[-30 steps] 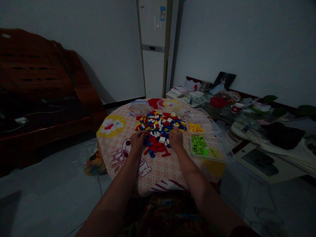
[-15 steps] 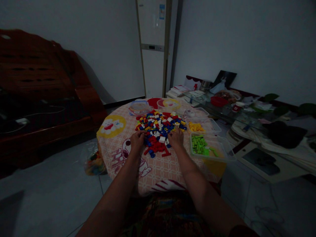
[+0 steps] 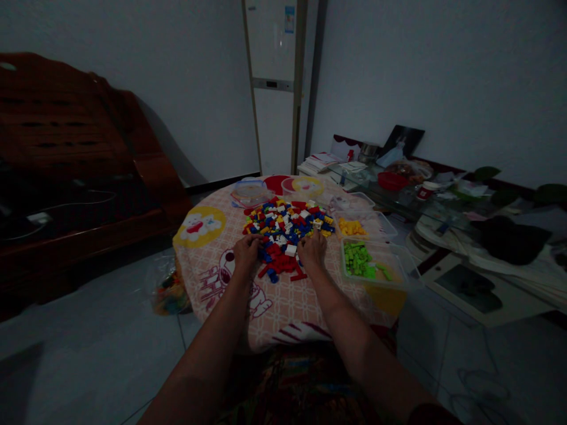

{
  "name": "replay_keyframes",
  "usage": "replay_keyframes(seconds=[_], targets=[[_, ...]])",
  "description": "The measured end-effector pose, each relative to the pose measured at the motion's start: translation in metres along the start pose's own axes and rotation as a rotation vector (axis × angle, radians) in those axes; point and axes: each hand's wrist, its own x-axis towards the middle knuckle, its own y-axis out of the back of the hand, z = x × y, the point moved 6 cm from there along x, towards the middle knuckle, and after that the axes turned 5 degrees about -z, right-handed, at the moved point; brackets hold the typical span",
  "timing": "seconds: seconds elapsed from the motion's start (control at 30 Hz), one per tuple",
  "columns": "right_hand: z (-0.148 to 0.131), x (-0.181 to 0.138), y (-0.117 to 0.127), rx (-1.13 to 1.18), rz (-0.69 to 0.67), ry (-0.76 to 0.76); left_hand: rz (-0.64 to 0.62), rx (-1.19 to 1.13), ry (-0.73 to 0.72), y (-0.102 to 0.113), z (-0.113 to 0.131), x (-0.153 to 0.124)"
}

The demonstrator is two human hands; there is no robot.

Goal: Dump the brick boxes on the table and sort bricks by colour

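Note:
A mixed heap of toy building bricks [image 3: 283, 227], red, blue, white and yellow, lies at the middle of the round table. My left hand [image 3: 247, 252] rests at the heap's left edge, fingers bent together against the bricks. On the right edge, near a white brick [image 3: 290, 250], my right hand [image 3: 312, 252] has its fingers curled down into the pieces. What either hand grips is too dark and small to make out. Red bricks [image 3: 282, 263] spread toward me between the hands.
Right of the heap stand a clear tub [image 3: 398, 268] of green bricks [image 3: 358, 260] and another with yellow bricks [image 3: 352, 227]. More clear containers [image 3: 250, 192] sit at the back. A patterned cloth [image 3: 296, 304] covers the table. A bag [image 3: 170, 289] lies on the floor at left.
My right hand has shifted slightly left, closer to the white brick. My left hand stays in nearly the same place.

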Motion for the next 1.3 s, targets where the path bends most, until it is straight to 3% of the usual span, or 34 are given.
replay_keyframes(seconds=[0.43, 0.63, 0.97, 1.3], targets=[[0.015, 0.002, 0.0, 0.064, -0.007, -0.05, 0.002, -0.016, 0.025, -0.001, 0.001, 0.0], [0.008, 0.004, -0.003, 0.053, -0.011, 0.001, 0.009, -0.032, 0.031, 0.0, 0.002, -0.001], [-0.004, 0.002, -0.002, 0.024, -0.047, -0.087, 0.002, -0.027, 0.022, -0.002, -0.006, 0.002], [-0.007, 0.001, -0.005, -0.023, 0.014, 0.004, 0.002, 0.011, 0.038, -0.001, 0.003, 0.001]])
